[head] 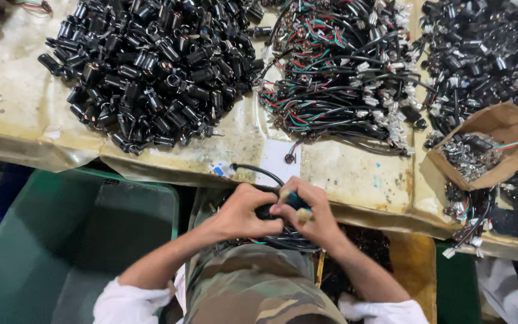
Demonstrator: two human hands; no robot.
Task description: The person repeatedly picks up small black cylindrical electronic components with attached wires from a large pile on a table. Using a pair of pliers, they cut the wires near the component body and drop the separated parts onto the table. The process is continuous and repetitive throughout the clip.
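Brown cardboard box point(499, 144) is set at the counter's point(355, 174) right, white label point(276, 161) at its front edge. Black connector point(269, 210) is clamped between both hands, left hand point(244, 213) touching right hand point(310, 211), just below that edge.

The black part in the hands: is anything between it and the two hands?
Nothing visible. The left hand and right hand both close directly on the black part, above the lap. A black cable loops from it up to the table, behind the hands, not between them.
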